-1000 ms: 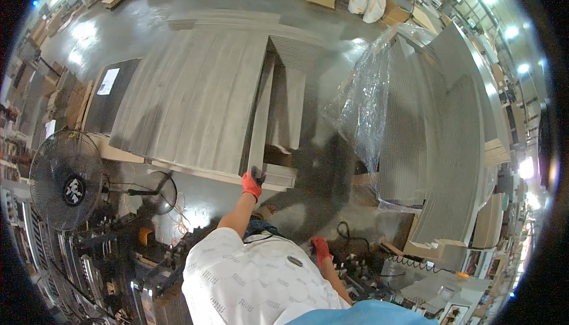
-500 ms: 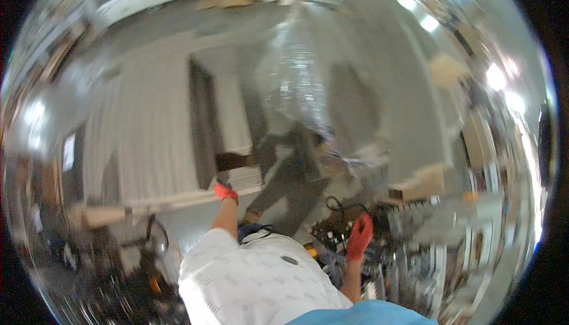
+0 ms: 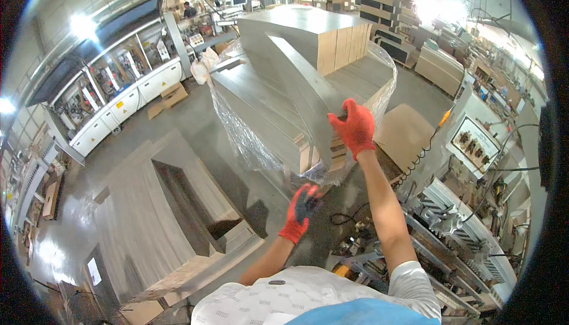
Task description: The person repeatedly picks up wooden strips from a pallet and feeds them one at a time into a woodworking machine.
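Observation:
My right hand [image 3: 355,127], in a red glove, is at the near end of a long grey wood-grain panel [image 3: 308,79], its fingers and thumb curled at the edge. The panel lies aslant among the stacked grey panels [image 3: 261,97], whose sides are loosely wrapped in clear film [image 3: 237,138]. My left hand [image 3: 301,211], in a red glove with a dark palm, is raised below the stack's near corner. Its slightly blurred fingers are bent and apart, with nothing seen between them.
A second stack of grey panels [image 3: 142,224] lies low at the left. A long white machine [image 3: 130,97] stands beyond it. At the right are another machine [image 3: 468,138] and a coiled cable [image 3: 415,168]. A brown sheet [image 3: 406,135] lies beside the wrapped stack.
My view has turned from the low left stack toward the wrapped stack. My left hand has come away from the low stack's panels; my right hand has risen to the long panel.

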`<state>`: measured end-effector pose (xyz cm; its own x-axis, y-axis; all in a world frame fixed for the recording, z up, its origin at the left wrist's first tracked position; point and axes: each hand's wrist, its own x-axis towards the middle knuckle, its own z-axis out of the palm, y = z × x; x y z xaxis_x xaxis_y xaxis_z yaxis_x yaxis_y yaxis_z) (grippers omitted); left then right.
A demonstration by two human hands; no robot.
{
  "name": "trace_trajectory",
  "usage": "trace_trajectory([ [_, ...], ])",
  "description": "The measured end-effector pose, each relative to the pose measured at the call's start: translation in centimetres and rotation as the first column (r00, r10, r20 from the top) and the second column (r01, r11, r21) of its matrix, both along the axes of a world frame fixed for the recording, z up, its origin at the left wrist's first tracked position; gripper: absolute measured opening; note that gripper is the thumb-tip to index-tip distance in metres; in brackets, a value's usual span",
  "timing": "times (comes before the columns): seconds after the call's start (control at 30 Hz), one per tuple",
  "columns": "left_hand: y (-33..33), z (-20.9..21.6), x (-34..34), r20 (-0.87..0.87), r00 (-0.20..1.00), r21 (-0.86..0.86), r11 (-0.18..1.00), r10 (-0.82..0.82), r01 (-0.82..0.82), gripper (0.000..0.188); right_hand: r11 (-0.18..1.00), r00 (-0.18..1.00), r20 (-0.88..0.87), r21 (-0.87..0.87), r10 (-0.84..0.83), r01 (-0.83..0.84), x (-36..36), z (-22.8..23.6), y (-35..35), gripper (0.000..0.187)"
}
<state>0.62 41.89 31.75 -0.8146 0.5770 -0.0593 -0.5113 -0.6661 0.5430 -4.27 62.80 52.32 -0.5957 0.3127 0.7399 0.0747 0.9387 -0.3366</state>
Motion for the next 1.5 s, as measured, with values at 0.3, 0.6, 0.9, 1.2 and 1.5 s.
trace_trajectory([
  [0.3,7.0,12.6,5.6,-0.558,0.811,0.067,0.964,-0.176,0.256,0.053,0.994,0.909,-0.414,-0.109,-0.04,-0.005,19.8,-3.9,0.9,0.046],
  [0.6,14.0,15.0,6.7,-0.707,0.707,0.126,0.988,0.03,0.085,0.065,0.604,0.263,-0.575,-0.549,-0.775,0.578,51.5,-11.8,4.6,0.037],
  [0.9,12.0,4.7,11.1,-0.195,0.893,-0.264,0.898,-0.406,0.351,0.049,0.268,0.043,-0.28,-0.946,-0.959,-0.184,52.5,-26.6,8.3,0.018],
  [1.2,16.3,-17.2,-4.1,-0.233,0.865,-0.435,0.843,-0.446,0.317,0.034,0.016,0.189,0.017,-0.986,-0.982,0.168,47.9,-30.4,17.2,0.052],
  [1.5,19.7,-20.8,-7.5,-0.4,0.877,-0.33,0.934,-0.268,0.135,0.034,-0.162,-0.138,0.105,-0.835,-0.985,0.526,44.0,-29.8,19.9,0.055],
])
